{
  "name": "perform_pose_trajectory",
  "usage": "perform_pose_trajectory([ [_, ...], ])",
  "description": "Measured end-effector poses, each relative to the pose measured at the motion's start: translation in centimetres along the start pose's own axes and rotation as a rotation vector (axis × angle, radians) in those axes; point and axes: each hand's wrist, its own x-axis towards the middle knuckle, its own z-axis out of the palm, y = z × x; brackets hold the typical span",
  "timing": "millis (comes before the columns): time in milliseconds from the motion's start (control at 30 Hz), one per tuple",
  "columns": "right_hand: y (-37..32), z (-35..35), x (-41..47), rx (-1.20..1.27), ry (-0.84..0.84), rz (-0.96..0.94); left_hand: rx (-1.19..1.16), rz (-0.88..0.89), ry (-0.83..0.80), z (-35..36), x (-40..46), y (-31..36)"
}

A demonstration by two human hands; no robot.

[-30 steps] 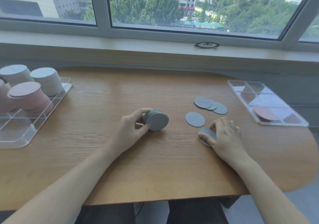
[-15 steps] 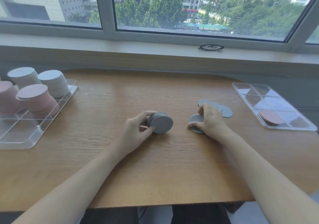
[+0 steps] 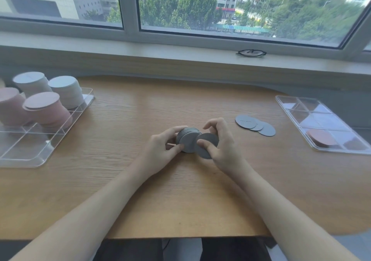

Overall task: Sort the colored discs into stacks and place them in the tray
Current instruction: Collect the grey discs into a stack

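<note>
My left hand (image 3: 160,150) grips a stack of grey discs (image 3: 187,140) on its edge at the middle of the wooden table (image 3: 180,190). My right hand (image 3: 222,146) holds a grey disc (image 3: 207,145) by thumb and fingers, its face against the front of that stack. Three loose grey discs (image 3: 255,124) lie overlapping on the table to the right. A clear tray (image 3: 30,150) at the left holds two pink stacks (image 3: 46,110) and two pale grey-white stacks (image 3: 66,90).
A second clear divided tray (image 3: 325,124) sits at the right edge with a flat reddish-brown disc (image 3: 321,139) in one compartment. Folded glasses (image 3: 251,53) rest on the windowsill behind the table. The table's front edge is close to my body.
My right hand picked grey discs off the table on the right and moved left to the stack held by my left hand. The left hand stayed in place.
</note>
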Motion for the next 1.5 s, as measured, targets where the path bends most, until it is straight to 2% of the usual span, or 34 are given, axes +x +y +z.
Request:
perform_pose_trajectory([
  [167,0.5,1.9,1.2,-0.15,0.039,-0.114,0.006,0.003,-0.055,-0.2,0.0,0.1],
  [300,1.7,2.7,1.2,-0.295,-0.001,-0.102,0.013,-0.001,-0.053,-0.1,0.0,0.0],
  [500,1.1,2.9,1.3,-0.144,-0.236,-0.003,-0.006,-0.014,-0.046,0.2,0.1,0.0],
  [600,1.6,2.0,1.6,-0.114,-0.184,0.01,-0.007,-0.012,-0.02,0.3,0.1,0.1],
  [667,3.3,0.6,2.2,-0.236,-0.018,0.069,-0.011,-0.017,-0.01,0.2,0.0,0.1],
  [767,6.8,-2.9,3.5,-0.613,0.156,0.271,-0.031,-0.034,0.019,0.1,0.0,0.2],
  [900,9.6,-6.7,4.2,-0.902,0.136,0.584,-0.024,-0.04,0.019,0.1,0.0,0.3],
  [1033,10.9,-7.5,4.7,-0.996,0.036,0.697,-0.022,-0.038,0.018,0.1,0.0,0.4],
  [1167,11.4,-7.5,4.9,-0.921,0.094,0.638,-0.026,-0.031,0.013,0.0,0.0,0.3],
  [1300,10.6,-7.4,4.4,-0.754,0.23,0.414,-0.03,-0.034,0.017,0.0,0.0,0.3],
  [1500,6.8,-6.8,2.6,-0.202,0.236,0.318,0.006,-0.044,0.063,-0.2,0.1,0.1],
])
